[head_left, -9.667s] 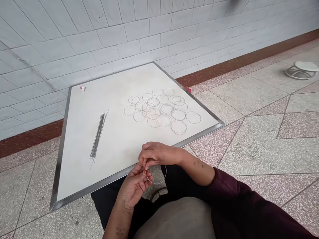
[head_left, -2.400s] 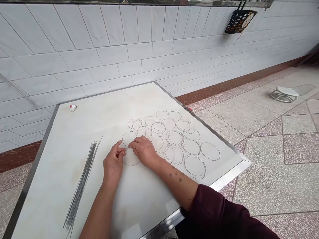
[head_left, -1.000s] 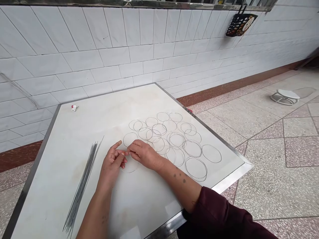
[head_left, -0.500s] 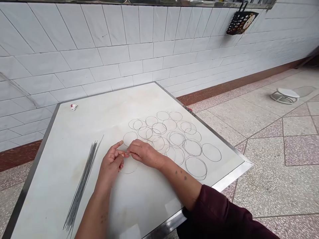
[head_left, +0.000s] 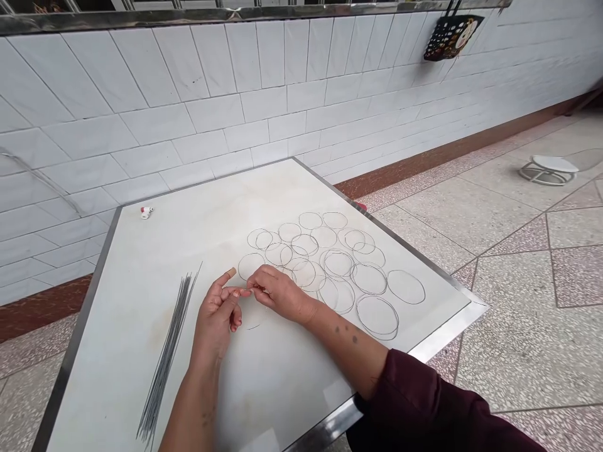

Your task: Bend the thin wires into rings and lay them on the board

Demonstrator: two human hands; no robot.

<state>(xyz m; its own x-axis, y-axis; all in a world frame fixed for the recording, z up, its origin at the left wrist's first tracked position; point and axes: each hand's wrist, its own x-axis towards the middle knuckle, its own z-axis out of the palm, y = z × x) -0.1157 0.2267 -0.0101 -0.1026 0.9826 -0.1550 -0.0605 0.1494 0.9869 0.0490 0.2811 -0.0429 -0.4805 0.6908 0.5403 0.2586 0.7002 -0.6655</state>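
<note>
My left hand [head_left: 220, 309] and my right hand [head_left: 277, 291] meet fingertip to fingertip over the white table. Both pinch a thin wire [head_left: 254, 327], whose faint curve shows just below the fingers; its ends are hidden by my fingertips. One finger of my left hand points up and away from the pinch. Many thin wire rings [head_left: 377, 316] lie flat and overlapping beyond and to the right of my right hand. Left of my left hand rests a long bundle of straight grey wires [head_left: 170, 358].
The white table [head_left: 198, 216] has a metal edge. A small red and white object [head_left: 146, 213] lies near its far left corner. Beyond are a tiled wall [head_left: 264, 100], a hanging black basket [head_left: 452, 37] and a white stool [head_left: 549, 169] on the floor.
The view has shifted slightly, so table and rings sit a little further right and lower. Both hands keep their pinch, and less of the wire's curve shows below them.
</note>
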